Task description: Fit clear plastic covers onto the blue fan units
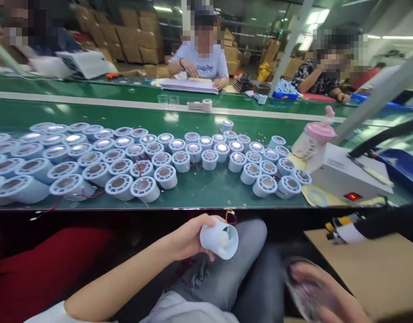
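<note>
My left hand (194, 237) is wrapped round a light-blue fan housing (211, 237) above my lap. Its open end faces right and towards me, and a white fan blade (223, 240) shows inside. Thin red and yellow wires (231, 216) stick up behind it. Low on the right, my right hand (322, 287) is smeared by motion, beside or in something clear and shiny (298, 291), perhaps plastic film. Whether its fingers grip that is unclear. Many similar blue housings (145, 188) stand in rows on the green bench (193, 193), several with red wires trailing.
A grey box with a lit red switch (350, 172) and a pink-lidded cup (314, 139) stand at the bench's right. Below are a black-handled tool (354, 229) and a cardboard surface (371, 269). A white handheld part (200, 106) lies farther back. Co-workers (201, 63) sit opposite.
</note>
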A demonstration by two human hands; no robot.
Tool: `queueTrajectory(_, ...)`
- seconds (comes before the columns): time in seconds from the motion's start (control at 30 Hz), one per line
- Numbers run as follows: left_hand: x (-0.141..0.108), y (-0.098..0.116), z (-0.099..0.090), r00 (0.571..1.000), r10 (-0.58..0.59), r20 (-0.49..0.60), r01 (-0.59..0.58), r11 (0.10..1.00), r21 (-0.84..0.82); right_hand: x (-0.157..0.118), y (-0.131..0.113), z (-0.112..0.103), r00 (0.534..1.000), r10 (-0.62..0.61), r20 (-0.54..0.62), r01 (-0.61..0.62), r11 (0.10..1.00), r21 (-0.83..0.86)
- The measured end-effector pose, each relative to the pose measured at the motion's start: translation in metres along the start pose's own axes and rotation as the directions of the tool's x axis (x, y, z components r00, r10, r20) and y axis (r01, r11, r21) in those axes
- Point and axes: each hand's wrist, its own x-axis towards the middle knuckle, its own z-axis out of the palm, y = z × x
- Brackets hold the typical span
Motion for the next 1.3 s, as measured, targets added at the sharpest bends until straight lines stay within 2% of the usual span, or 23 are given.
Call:
queueTrajectory(0.07, 0.023, -0.008, 0.006, 0.976, -0.19, 0.106, 0.185, 0.981, 0.06, 0.003, -0.004, 0.016, 0.986, -0.165, -0.022, 0.156, 0.963, -0.218)
queueTrajectory(0.13, 0.038, -0.011, 0.01, 0.948, -0.284, 0.14, 0.252, 0.945, 0.21, 0.016, -0.008, 0.032, 0.933, -0.359, -0.003, 0.308, 0.806, -0.506)
queueTrajectory(0.2, 0.045, -0.009, 0.014, 0.942, -0.298, 0.155, 0.24, 0.919, 0.312, 0.03, -0.011, 0.044, 0.92, -0.392, 0.009, 0.301, 0.692, -0.656)
queueTrajectory(0.27, 0.045, -0.003, 0.017, 0.941, -0.288, 0.177, 0.212, 0.911, 0.354, 0.039, -0.012, 0.048, 0.954, -0.298, 0.002, 0.222, 0.707, -0.671)
queueTrajectory(0.33, 0.041, 0.004, 0.02, 0.962, -0.201, 0.185, 0.101, 0.89, 0.444, 0.041, -0.012, 0.047, 0.987, -0.159, 0.006, 0.134, 0.807, -0.575)
queueTrajectory(0.4, 0.037, 0.008, 0.024, 0.98, 0.013, 0.196, -0.132, 0.786, 0.604, 0.039, -0.011, 0.043, 0.999, -0.034, 0.042, 0.048, 0.919, -0.391)
queueTrajectory(0.47, 0.033, 0.008, 0.026, 0.944, 0.228, 0.24, -0.33, 0.606, 0.723, 0.036, -0.013, 0.038, 0.995, 0.056, 0.088, -0.039, 0.982, -0.184)
queueTrajectory(0.5, 0.032, 0.006, 0.026, 0.923, 0.289, 0.254, -0.377, 0.547, 0.748, 0.035, -0.013, 0.037, 0.991, 0.09, 0.104, -0.079, 0.992, -0.098)
queueTrajectory(0.63, 0.036, -0.006, 0.019, 0.903, 0.357, 0.241, -0.404, 0.509, 0.76, 0.033, -0.017, 0.035, 0.98, 0.192, 0.06, -0.199, 0.968, 0.151)
queueTrajectory(0.77, 0.041, -0.013, 0.011, 0.858, 0.374, 0.351, -0.495, 0.427, 0.757, 0.034, -0.015, 0.035, 0.951, 0.309, -0.02, -0.281, 0.889, 0.362)
queueTrajectory(0.8, 0.041, -0.014, 0.011, 0.849, 0.362, 0.384, -0.519, 0.439, 0.734, 0.034, -0.014, 0.035, 0.939, 0.344, -0.024, -0.303, 0.855, 0.42)
queueTrajectory(0.87, 0.039, -0.014, 0.012, 0.858, 0.311, 0.409, -0.514, 0.536, 0.67, 0.035, -0.012, 0.034, 0.904, 0.427, -0.009, -0.354, 0.761, 0.544)
queueTrajectory(0.93, 0.036, -0.014, 0.015, 0.895, 0.226, 0.384, -0.426, 0.689, 0.587, 0.034, -0.01, 0.034, 0.882, 0.472, 0.019, -0.374, 0.673, 0.638)
queueTrajectory(0.97, 0.035, -0.014, 0.016, 0.913, 0.187, 0.361, -0.368, 0.76, 0.536, 0.034, -0.009, 0.034, 0.891, 0.453, 0.024, -0.353, 0.66, 0.664)
queueTrajectory(1.03, 0.033, -0.015, 0.018, 0.939, 0.148, 0.311, -0.277, 0.861, 0.426, 0.031, -0.009, 0.034, 0.946, 0.324, 0.006, -0.255, 0.734, 0.629)
queueTrajectory(1.1, 0.031, -0.016, 0.019, 0.953, 0.128, 0.275, -0.218, 0.918, 0.33, 0.026, -0.009, 0.036, 0.989, 0.139, -0.042, -0.106, 0.889, 0.446)
queueTrajectory(1.13, 0.03, -0.016, 0.019, 0.957, 0.115, 0.266, -0.196, 0.934, 0.3, 0.023, -0.009, 0.036, 0.997, 0.056, -0.061, -0.033, 0.948, 0.318)
queueTrajectory(1.2, 0.028, -0.014, 0.019, 0.955, 0.079, 0.286, -0.167, 0.94, 0.296, 0.017, -0.009, 0.037, 0.996, -0.045, -0.083, 0.054, 0.993, 0.109)
queueTrajectory(1.23, 0.027, -0.013, 0.019, 0.95, 0.07, 0.304, -0.171, 0.931, 0.322, 0.015, -0.01, 0.037, 0.994, -0.064, -0.087, 0.07, 0.995, 0.067)
queueTrajectory(1.3, 0.024, -0.01, 0.018, 0.939, 0.095, 0.331, -0.23, 0.888, 0.399, 0.012, -0.011, 0.037, 0.996, -0.05, -0.074, 0.056, 0.994, 0.089)
